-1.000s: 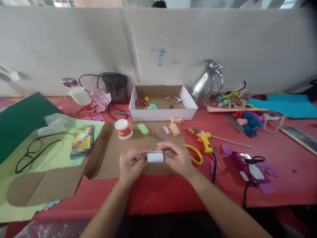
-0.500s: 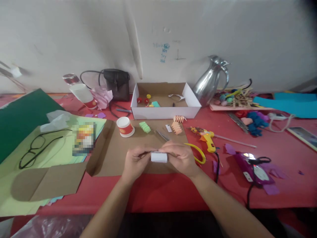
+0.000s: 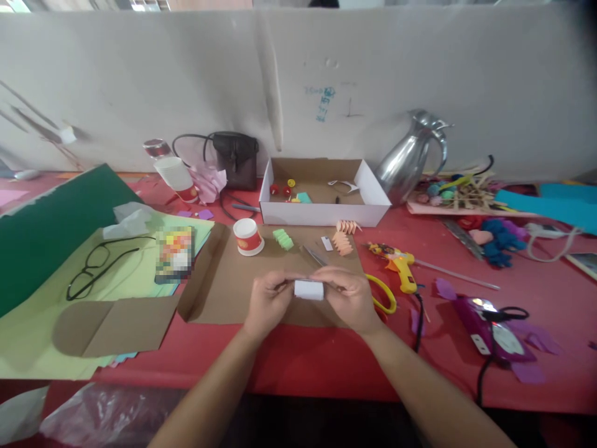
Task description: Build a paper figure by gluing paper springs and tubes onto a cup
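Between my two hands is a small folded piece of white paper. My left hand pinches its left end, and my right hand pinches the right end. Below them lies a brown cardboard sheet. Yellow-handled scissors lie partly hidden behind my right hand, blades pointing away. On the cardboard beyond my hands are a paper cup, a green pleated paper strip, orange pleated strips and a small white slip.
A white box with small items stands at the back, beside a metal jug. To the right lie a yellow glue gun and a purple power strip with black cords. Glasses and cut cardboard lie left.
The view has shifted, so the table's things appear farther right. Both hands still hold the folded white paper over the cardboard.
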Demonstrator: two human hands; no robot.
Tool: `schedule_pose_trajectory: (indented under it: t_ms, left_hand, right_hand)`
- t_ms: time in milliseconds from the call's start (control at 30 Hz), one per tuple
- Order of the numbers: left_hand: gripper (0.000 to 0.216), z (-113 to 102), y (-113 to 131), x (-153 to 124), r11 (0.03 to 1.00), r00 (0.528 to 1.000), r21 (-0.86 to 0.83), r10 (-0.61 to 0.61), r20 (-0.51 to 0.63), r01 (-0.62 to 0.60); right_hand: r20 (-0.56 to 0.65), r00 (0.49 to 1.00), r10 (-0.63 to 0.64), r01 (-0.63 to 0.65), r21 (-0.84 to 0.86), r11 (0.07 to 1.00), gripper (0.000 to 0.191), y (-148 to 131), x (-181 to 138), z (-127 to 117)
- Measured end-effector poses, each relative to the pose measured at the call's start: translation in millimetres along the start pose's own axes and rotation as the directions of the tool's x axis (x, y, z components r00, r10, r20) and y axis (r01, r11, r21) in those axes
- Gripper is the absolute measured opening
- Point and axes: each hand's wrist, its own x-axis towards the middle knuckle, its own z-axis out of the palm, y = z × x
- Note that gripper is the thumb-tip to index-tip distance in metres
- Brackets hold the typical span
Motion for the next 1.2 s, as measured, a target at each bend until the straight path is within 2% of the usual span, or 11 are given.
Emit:
schedule_pose_trajectory:
  t_ms: [100,200,400,500,633,733,800,1000,1200]
  left_hand:
    - [0.025,4,1,0,0.998,0.998,-0.031,-0.054,-0.026,0.054]
    - [0.025,6,0,1,0.998,0.996,-0.038,-0.058,-0.060,0.056]
    - [0.034,1,-4,-1,0.993,0.990,0.095,0.077,-0.114,-0.067]
    - [0.037,0,-5,-2,0.991,0.989,0.108,0.096,-0.109,-0.085]
    - [0.035,3,-2,0,1.000,0.999,0.002,0.019,-0.041,-0.019]
    - [0.029,5,-2,3,0.988,0.996,-0.130,-0.086,0.030,0.089]
    - [0.025,5,-3,5,0.979,0.992,-0.166,-0.112,0.049,0.119]
    - [0.028,2,-7,2,0.993,0.995,-0.091,-0.081,-0.054,0.075]
    - [0.025,7,-5,4,0.945,0.976,-0.241,-0.215,0.043,0.219]
  right_hand:
    - [-0.024,1.000,-0.014,0.013,-0.025,1.000,0.027,-2,0,-1]
    - [-0.028,1.000,0.013,-0.014,-0.031,0.999,0.029,-2,1,-1]
    - [-0.008,0.988,0.154,-0.154,0.007,0.988,0.030,-3,-1,8]
    - [-0.028,0.994,0.107,-0.108,-0.040,0.993,0.033,-4,-3,10]
    - [-0.049,0.999,0.009,-0.014,-0.111,0.994,0.031,-6,-2,6]
    - [-0.054,0.998,0.045,-0.050,-0.092,0.995,0.030,-4,-2,3]
    - [-0.051,0.995,0.086,-0.089,-0.065,0.994,0.028,-3,-2,4]
    - [-0.045,0.968,0.247,-0.247,0.004,0.969,0.026,-6,-4,11]
    - [-0.024,0.985,0.172,-0.173,-0.064,0.983,0.028,-7,1,2]
